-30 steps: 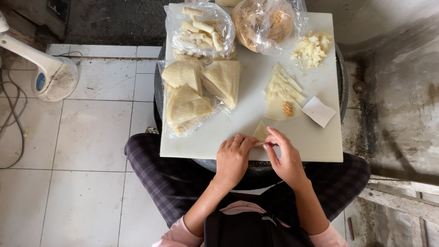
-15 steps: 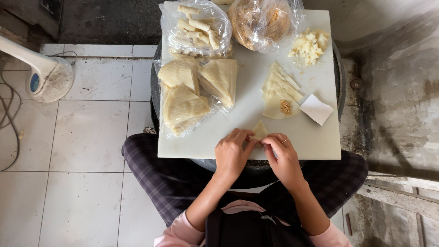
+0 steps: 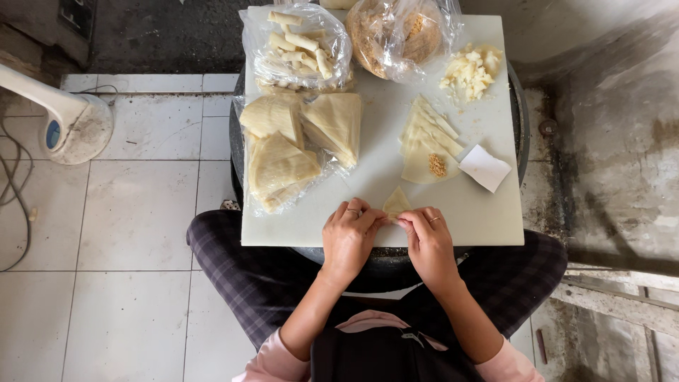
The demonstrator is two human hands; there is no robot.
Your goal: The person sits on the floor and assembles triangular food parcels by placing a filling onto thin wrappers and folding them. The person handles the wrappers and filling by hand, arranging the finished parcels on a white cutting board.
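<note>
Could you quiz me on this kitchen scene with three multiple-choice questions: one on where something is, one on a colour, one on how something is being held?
1. Where does the small heap of white cubes lie on the white board?
A. far right corner
B. near left corner
C. on the floor

2. What colour are the sleeves of the person at the board?
A. green
B. pink
C. black

3. How is the small wrapper being handled?
A. lying untouched
B. held by one hand only
C. pinched by both hands

Answers: 1 A, the cubes sit at the far right, beside the bag of crumbs. 2 B, pink cuffs show at the bottom edge. 3 C, the left hand and right hand both close their fingers on the wrapper at the near edge.
</note>
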